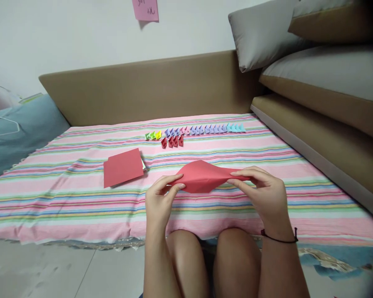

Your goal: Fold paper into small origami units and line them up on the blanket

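Nearest are the person's two bare knees point(186, 254), set before the edge of a bed surface spread with a pink, green, blue and white striped cloth point(71, 186). Above that cloth, over its near part, both hands share one sheet of plain red paper point(200, 178). The left hand point(163, 198) pinches the sheet's left end between thumb and fingers; the right hand point(265, 192) pinches the other end the same way. Between them the paper bulges broad in the middle and narrows toward each grip. A thin black cord bracelet point(279, 239) circles the right wrist.

Farther on, to the left, flat red paper sheets point(122, 167) lie overlapping on the cloth, a whitish piece point(144, 165) peeping from under their right edge.

Beyond stand four small dark red folded paper shapes point(175, 142) in a short row. Behind them runs a longer row of similar shapes: green and yellow folded papers point(153, 135) at the left, then purple, pink, lavender and light blue folded papers point(207, 130). They look pocket-like, though too small here to tell whether anything sits inside.

Behind rises a tan padded headboard point(152, 91), with grey and brown cushions point(264, 33) piled at right.
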Available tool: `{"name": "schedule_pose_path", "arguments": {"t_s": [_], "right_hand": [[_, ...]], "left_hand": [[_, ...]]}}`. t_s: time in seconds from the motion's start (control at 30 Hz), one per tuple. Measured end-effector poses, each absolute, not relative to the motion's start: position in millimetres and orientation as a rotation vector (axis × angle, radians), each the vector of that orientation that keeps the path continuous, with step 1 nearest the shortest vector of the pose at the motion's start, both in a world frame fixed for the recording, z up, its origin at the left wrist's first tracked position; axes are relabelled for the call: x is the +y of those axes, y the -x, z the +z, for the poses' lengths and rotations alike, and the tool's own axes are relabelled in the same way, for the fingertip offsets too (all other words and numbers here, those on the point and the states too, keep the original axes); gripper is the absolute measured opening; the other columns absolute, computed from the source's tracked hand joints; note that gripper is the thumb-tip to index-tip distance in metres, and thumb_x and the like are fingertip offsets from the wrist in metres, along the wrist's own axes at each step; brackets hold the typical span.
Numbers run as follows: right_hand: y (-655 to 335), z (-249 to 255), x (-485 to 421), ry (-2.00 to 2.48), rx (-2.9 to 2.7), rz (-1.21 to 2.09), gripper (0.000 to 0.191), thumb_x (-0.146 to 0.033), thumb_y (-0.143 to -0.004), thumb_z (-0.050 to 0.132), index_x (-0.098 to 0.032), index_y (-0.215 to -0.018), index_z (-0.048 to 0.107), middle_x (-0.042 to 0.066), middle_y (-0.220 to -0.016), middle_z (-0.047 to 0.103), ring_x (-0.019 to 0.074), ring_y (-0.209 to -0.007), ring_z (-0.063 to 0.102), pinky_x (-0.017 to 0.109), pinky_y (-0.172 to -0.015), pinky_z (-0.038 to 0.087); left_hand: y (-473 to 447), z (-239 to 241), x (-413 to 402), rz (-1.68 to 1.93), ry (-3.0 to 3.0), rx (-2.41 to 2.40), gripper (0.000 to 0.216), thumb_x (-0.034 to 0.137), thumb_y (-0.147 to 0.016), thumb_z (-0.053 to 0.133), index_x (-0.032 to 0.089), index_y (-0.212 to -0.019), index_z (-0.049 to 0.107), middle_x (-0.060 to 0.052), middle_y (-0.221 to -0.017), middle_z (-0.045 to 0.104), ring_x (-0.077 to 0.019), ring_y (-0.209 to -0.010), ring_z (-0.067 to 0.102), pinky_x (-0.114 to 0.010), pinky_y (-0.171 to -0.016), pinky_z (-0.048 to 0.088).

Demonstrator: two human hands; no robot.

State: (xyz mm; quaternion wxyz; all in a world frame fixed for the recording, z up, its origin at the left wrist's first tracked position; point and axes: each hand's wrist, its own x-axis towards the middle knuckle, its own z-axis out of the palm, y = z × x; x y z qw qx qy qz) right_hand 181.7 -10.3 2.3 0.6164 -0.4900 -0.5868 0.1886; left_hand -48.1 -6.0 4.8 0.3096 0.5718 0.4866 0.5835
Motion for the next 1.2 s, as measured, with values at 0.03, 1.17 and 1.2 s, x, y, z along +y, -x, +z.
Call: {"name": "schedule_pose_path", "arguments": {"t_s": [0.03, 1.17, 1.2], "right_hand": [[-181.4, 3.4, -10.5, 1.116, -1.369, 0.386, 0.010, -0.019, -0.069, 0.076, -0.023, -0.077, 0.073, 0.002, -0.079, 0.062, 0.0173, -0.076, 0.059, 0.033, -0.069, 0.048], [-162.0, 19.7, -15.2, 1.161, -1.524, 0.222, 0.010, -0.018, -0.081, 0.062, -0.023, -0.075, 0.067, 0.002, -0.079, 0.068, 0.0200, -0.078, 0.062, 0.035, -0.074, 0.048], [-159.4, 20.5, -15.2, 1.147, -1.553, 0.228, 0.010, -0.018, -0.082, 0.061, -0.023, -0.075, 0.067, 0.002, -0.079, 0.068, 0.0202, -0.079, 0.062, 0.036, -0.075, 0.048]], "left_hand": [[48.9, 3.5, -5.2, 1.544, -1.520, 1.289, 0.017, 0.023, -0.071, 0.073, 0.024, -0.088, 0.074, -0.002, -0.087, 0.070, -0.0162, -0.080, 0.064, -0.027, -0.072, 0.051], [39.4, 18.4, -13.2, 1.769, -2.261, 1.673, 0.018, 0.023, -0.082, 0.062, 0.022, -0.099, 0.063, -0.007, -0.100, 0.069, -0.0222, -0.100, 0.058, -0.039, -0.091, 0.042], [31.5, 20.4, -13.7, 1.680, -2.353, 1.584, 0.022, 0.023, -0.081, 0.063, 0.022, -0.103, 0.062, -0.007, -0.103, 0.069, -0.0229, -0.105, 0.057, -0.040, -0.095, 0.039]]}}
